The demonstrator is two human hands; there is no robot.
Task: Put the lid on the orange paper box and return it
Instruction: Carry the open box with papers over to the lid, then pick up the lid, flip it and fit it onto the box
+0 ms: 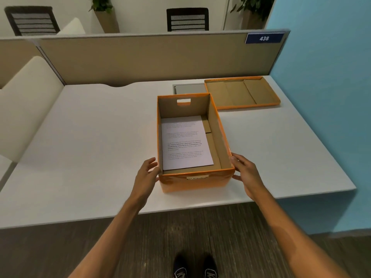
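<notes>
Between the two hands sits the orange paper box [195, 178], open-topped, near the front edge of the white desk [90, 147]. The left hand [145, 176] lies spread against the box's left wall at the near corner, fingers open, and the right hand [246, 173] mirrors it at the right near corner, fingers also open and touching the cardboard; neither seems to clamp hard yet. Beyond the right hand, toward the far right of the desk, the lid [242, 93] rests upside down, well apart from both hands and just beside the box's far corner. By my judgement the task has barely started: the lid is not on, and returning the box comes after that. Counted: one box, one lid, one stack of printed paper [185, 142] lying inside the box ahead of the left hand's fingers, and two hands.
</notes>
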